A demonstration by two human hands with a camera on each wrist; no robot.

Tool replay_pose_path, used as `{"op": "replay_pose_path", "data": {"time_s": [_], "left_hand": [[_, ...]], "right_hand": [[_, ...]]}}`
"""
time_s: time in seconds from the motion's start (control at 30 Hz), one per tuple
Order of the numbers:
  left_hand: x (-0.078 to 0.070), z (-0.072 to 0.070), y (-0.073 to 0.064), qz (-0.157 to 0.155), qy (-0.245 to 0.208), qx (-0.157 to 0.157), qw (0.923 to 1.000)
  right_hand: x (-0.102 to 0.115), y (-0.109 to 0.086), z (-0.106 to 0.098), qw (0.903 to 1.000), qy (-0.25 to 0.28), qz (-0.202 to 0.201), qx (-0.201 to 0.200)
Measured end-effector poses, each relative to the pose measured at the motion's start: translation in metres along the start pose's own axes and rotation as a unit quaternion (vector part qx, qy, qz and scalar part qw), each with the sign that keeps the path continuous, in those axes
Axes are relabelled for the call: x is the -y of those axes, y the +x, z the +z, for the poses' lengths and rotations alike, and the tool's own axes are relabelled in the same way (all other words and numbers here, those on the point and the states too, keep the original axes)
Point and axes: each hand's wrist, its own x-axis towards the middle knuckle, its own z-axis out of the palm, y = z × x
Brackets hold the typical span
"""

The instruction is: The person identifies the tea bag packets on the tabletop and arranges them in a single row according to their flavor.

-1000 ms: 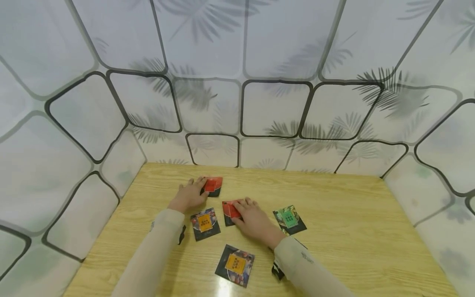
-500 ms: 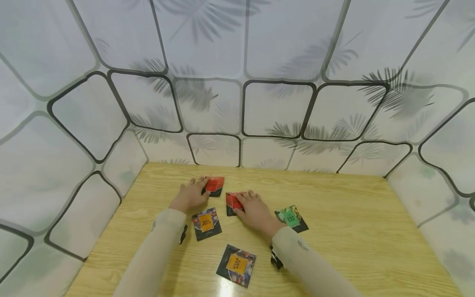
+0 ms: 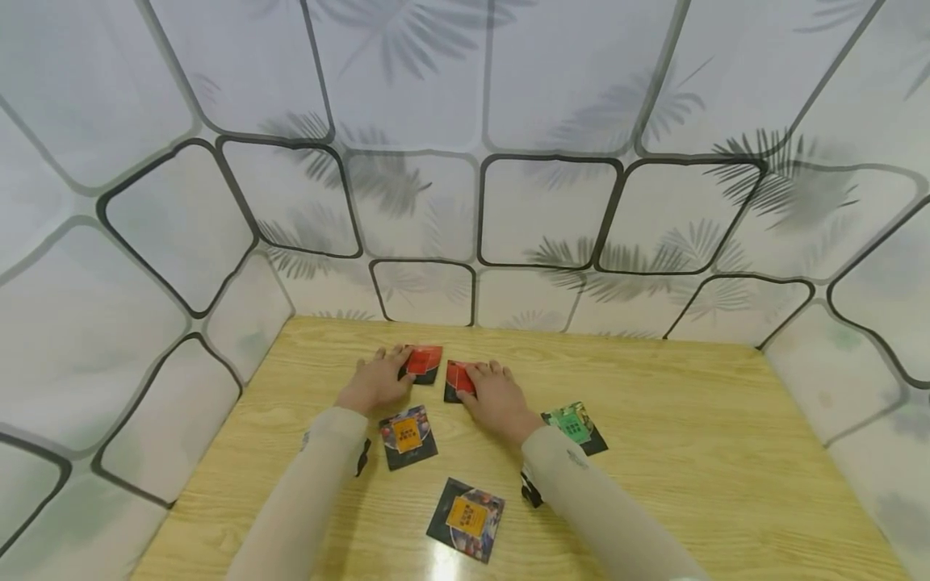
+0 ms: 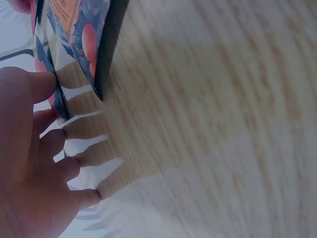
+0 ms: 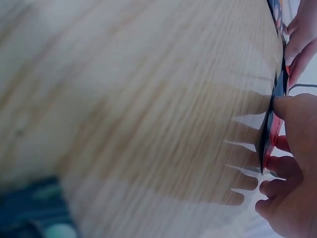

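Observation:
Two red-and-black square packets lie near the back of the wooden table in the head view. My left hand [image 3: 376,381] rests on the left edge of one red packet [image 3: 427,363], fingers spread and thumb at its near side. On the other red packet [image 3: 456,379], just to the right, my right hand [image 3: 500,401] lies with its fingers over the right part. A narrow gap separates the two packets. The right wrist view shows the right thumb [image 5: 283,105] against the packet's near edge and the fingers extended beyond. Each hand partly covers its packet.
Closer in lie two dark packets with orange labels, one [image 3: 408,436] by the left wrist and another [image 3: 467,520] near the front. A green-labelled packet [image 3: 577,426] lies partly behind the right forearm. A patterned white curtain [image 3: 538,290] stands along the table's back edge.
My right hand has slid its red packet away from me and slightly right, until nearly level with the other red packet. My left hand stays in place on its packet.

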Motion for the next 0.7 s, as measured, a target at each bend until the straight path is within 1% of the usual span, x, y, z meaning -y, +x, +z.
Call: {"op": "replay_pose_path", "data": {"time_s": [0.2, 0.43, 0.53, 0.7], "left_hand": [[0.001, 0.001, 0.000, -0.002, 0.001, 0.003, 1.0000], [-0.001, -0.001, 0.000, -0.006, -0.001, 0.003, 1.0000], [-0.001, -0.001, 0.000, -0.006, -0.003, 0.003, 1.0000], [-0.001, -0.001, 0.000, -0.005, -0.002, 0.004, 1.0000]], "right_hand": [[0.004, 0.006, -0.001, 0.9998, -0.012, 0.012, 0.004], [0.005, 0.012, -0.002, 0.9998, -0.016, 0.013, -0.002], [0.005, 0.014, -0.001, 0.9996, -0.020, 0.020, 0.000], [0.005, 0.019, 0.002, 0.9992, -0.010, 0.040, 0.002]]}}
